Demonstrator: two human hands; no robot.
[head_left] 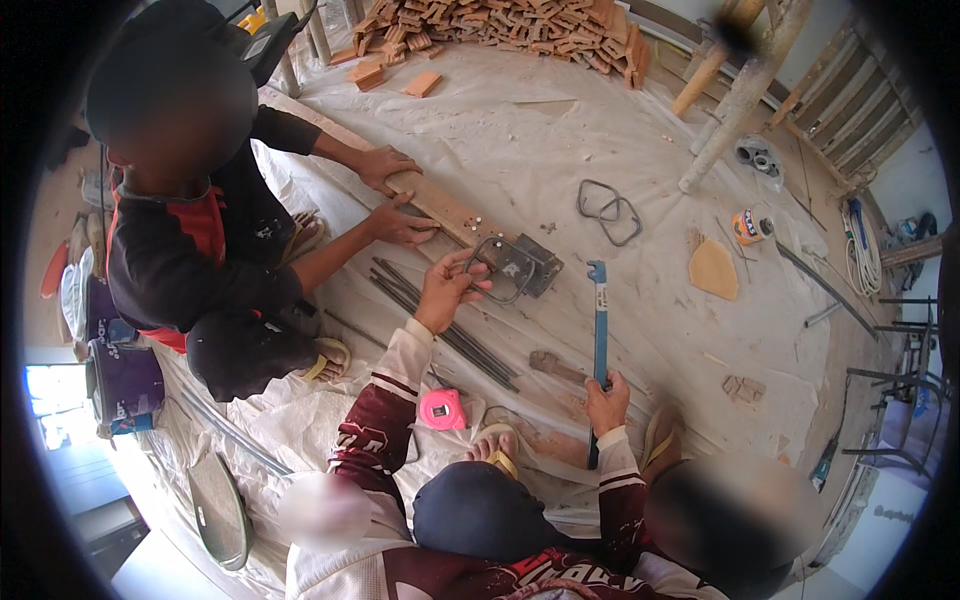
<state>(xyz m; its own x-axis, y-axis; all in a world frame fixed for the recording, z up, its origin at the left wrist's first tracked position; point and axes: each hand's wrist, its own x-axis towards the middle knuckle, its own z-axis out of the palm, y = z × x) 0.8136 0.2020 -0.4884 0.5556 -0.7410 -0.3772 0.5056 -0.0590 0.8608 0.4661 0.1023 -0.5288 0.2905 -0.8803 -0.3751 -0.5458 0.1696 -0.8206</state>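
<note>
My left hand [447, 292] is closed on a bent steel rebar loop [503, 298], holding it over the dark metal plate [543, 272] at the end of a wooden plank [450, 212]. Small pegs or bolts stand on the plank beside the plate. In my right hand [606, 403] is a long blue rebar bending bar [600, 335], gripped low on its shaft. Its hooked head points away from me, to the right of the plate and apart from it. Across from me, a co-worker's two hands [398, 222] rest on the plank's left part.
Straight rebar rods [440, 325] lie beside the plank. Two finished loops [608, 212] are on the sheeted floor. A pink tape measure [443, 409] sits near my left foot. Bricks [510, 35] are piled at the back; wooden posts [745, 95] and a can [750, 226] stand right.
</note>
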